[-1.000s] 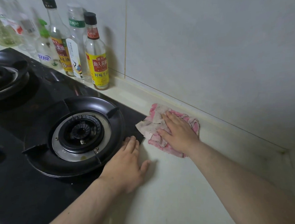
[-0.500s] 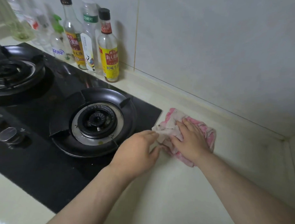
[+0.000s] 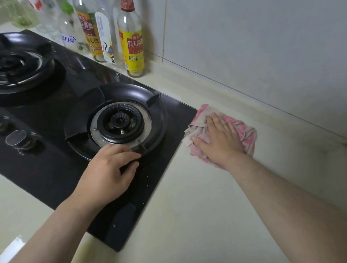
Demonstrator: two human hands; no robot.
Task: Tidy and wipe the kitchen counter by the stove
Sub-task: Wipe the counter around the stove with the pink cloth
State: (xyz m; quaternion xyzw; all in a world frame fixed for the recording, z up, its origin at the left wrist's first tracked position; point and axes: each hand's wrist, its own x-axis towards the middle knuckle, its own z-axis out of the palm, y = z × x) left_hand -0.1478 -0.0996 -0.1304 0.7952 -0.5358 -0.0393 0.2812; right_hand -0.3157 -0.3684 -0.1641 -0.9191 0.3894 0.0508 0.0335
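Head view: yellow-labelled bottle [image 3: 132, 44] clear above label; right hand [image 3: 221, 141] presses cloth [image 3: 246, 132].

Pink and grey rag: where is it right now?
In the head view, the crumpled pink and grey rag lies on the pale counter beside the far right corner of the black glass stove, pressed flat under the right hand.

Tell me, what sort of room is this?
Most likely a home kitchen: a black two-burner gas stove set in a pale counter, sauce bottles lined against the tiled wall, and the right hand pressing a pink cloth flat.
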